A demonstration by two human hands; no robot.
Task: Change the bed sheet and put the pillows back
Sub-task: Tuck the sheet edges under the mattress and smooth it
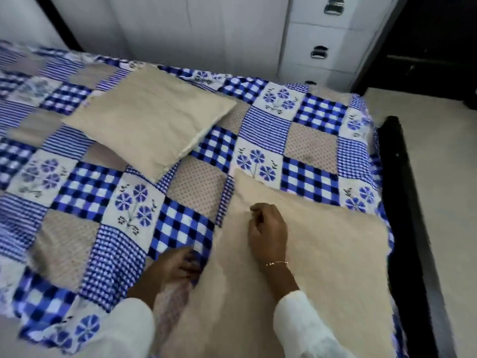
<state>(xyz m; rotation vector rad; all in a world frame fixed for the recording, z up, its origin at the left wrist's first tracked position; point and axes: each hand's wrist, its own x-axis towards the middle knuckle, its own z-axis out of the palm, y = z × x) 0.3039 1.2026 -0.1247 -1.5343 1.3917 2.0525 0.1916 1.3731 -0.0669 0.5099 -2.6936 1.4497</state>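
A blue-and-white patchwork bed sheet (pixel 85 187) with checks, stripes and flower squares covers the bed. One cream pillow (pixel 152 117) lies flat near the middle, farther away. A second cream pillow (pixel 322 267) lies close to me at the bed's right side. My right hand (pixel 268 233) rests on top of this near pillow, fingers curled loosely, gripping nothing I can see. My left hand (pixel 178 267) presses flat on the sheet at the near pillow's left edge, fingertips tucked at the seam between pillow and sheet.
A dark bed frame rail (pixel 402 202) runs along the bed's right side. Beyond it is pale floor (pixel 444 177). A white drawer unit (pixel 325 47) with metal handles stands behind the bed, beside white wardrobe doors (pixel 180 27).
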